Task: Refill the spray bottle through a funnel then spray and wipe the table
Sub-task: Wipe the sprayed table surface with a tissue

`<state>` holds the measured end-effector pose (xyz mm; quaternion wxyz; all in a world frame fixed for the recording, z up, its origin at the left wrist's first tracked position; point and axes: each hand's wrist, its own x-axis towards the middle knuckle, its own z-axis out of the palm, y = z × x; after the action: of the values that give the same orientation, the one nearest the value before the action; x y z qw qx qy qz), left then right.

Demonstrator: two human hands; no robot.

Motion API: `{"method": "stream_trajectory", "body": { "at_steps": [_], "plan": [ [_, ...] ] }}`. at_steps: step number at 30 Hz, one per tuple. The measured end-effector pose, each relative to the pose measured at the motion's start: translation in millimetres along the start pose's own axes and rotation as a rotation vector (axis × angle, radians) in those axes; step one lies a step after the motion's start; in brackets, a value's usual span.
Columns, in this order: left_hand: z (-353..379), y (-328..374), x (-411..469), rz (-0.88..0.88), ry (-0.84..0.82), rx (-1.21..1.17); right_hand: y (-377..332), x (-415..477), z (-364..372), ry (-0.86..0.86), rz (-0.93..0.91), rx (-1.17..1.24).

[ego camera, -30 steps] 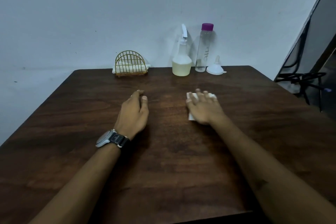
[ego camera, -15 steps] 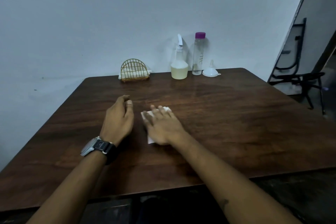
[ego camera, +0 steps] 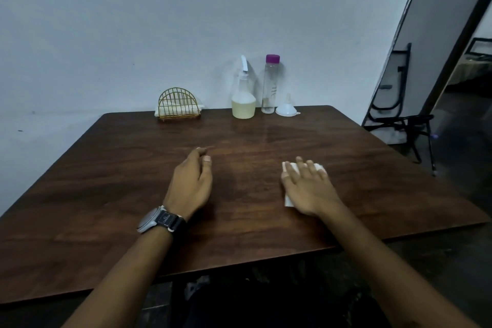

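Broadly, the dark brown wood-grain tabletop (ego camera: 106, 181) carries everything, and its far edge meets a pale grey-blue wall (ego camera: 133, 21). The landmark is the translucent plastic spray bottle with a white trigger head (ego camera: 243, 98), which stands upright at that far edge. Pale yellow liquid fills roughly its lower third.

Well to the right of the spray bottle, off the tabletop, a black folding metal frame (ego camera: 399, 120) leans by a doorway.

Nearer the camera than the spray bottle and a little to its left, the left hand (ego camera: 191, 184) rests on its edge on the wood. Its grip is loose, fingers lightly curled around nothing. Nearer than the spray bottle and to its right, the right hand (ego camera: 308, 189) lies palm down. Its grip is spread flat, and its straight fingers press on a folded white paper tissue (ego camera: 290, 168) that shows past the fingertips and beside the thumb.

Left of the spray bottle, a gold wire arch-shaped napkin holder (ego camera: 179, 102) holds a stack of white napkins (ego camera: 175, 112).

Just right of the spray bottle, a tall clear plastic bottle with a purple cap (ego camera: 269, 85) stands upright and looks almost empty. The faint lettering on its side is too blurred to read.

Further right of the spray bottle, beyond that clear bottle, a small white plastic funnel (ego camera: 287, 109) sits mouth down with its spout up.

A grey watch on a black strap (ego camera: 159, 221) circles the left wrist. The strap's small white mark is unreadable.
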<state>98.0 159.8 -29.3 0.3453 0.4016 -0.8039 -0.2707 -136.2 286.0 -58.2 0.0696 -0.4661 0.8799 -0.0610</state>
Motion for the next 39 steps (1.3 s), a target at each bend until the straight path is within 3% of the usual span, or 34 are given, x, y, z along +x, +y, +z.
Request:
{"method": "stream_trajectory", "body": {
  "at_steps": [8,14,19,23,26,29,33,39],
  "plan": [
    [-28,-10,-30,-0.032,0.066,0.01,-157,-45,34,-0.059,-0.324,0.104],
    [-44,-26,-64,-0.11,0.123,-0.002,-198,-90,46,-0.079,-0.526,0.021],
    [-48,-21,-70,-0.088,0.121,0.021,-153,-90,39,0.003,-0.544,0.033],
    [-48,-16,-69,-0.077,0.119,0.035,-59,-63,23,0.035,-0.342,-0.116],
    [-41,-11,-65,-0.067,0.109,0.016,-14,-53,7,0.012,-0.14,0.024],
    [-30,-5,-61,-0.054,0.077,0.007,-11,-57,3,-0.012,-0.144,0.102],
    [-13,9,-57,0.007,0.012,0.003,0,-64,-14,0.099,-0.133,0.478],
    [24,43,-53,0.091,-0.087,-0.022,22,-67,-17,0.15,-0.179,0.22]
  ]
}}
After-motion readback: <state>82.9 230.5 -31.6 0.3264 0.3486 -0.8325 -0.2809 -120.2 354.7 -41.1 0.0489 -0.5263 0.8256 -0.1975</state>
